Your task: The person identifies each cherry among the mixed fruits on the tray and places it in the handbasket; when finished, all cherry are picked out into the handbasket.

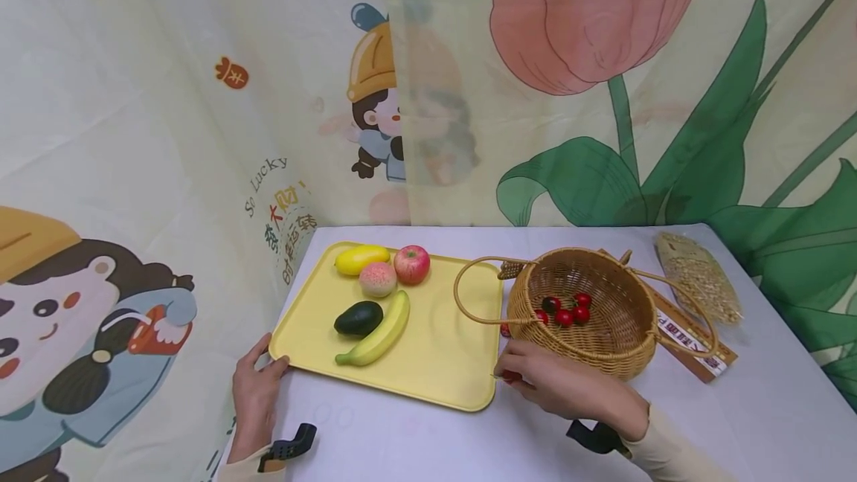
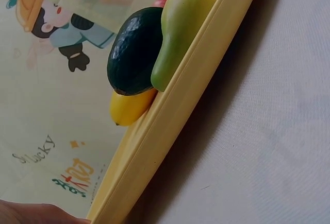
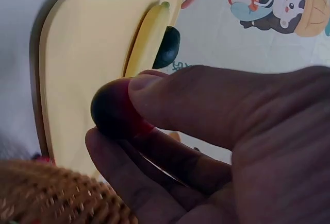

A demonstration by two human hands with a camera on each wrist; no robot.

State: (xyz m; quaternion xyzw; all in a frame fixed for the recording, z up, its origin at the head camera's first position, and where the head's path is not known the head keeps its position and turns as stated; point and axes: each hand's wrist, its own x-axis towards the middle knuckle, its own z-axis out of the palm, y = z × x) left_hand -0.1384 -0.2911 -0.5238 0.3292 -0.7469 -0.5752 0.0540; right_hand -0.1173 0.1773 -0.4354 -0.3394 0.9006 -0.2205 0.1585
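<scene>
In the head view my left hand (image 1: 257,385) holds the near left corner of a yellow tray (image 1: 442,363), thumb on the front edge and fingers along the side. On the tray lie a banana (image 1: 384,333), a dark green avocado (image 1: 358,317), a peach (image 1: 378,279), a red apple (image 1: 411,265) and a yellow oval fruit (image 1: 362,259). My right hand (image 1: 562,381) is between the tray's right edge and a wicker basket (image 1: 602,352). Its thumb and fingers pinch a small round dark-red fruit (image 3: 114,108), its exact kind unclear. Similar small red fruits (image 1: 565,317) lie inside the basket.
The basket's looped handle (image 1: 462,303) hangs over the tray's right edge. Beneath the basket's right side lies a long brown box (image 1: 710,363). A clear bag of grains (image 1: 696,274) lies at the back right. A printed curtain (image 1: 428,95) hangs behind the white table.
</scene>
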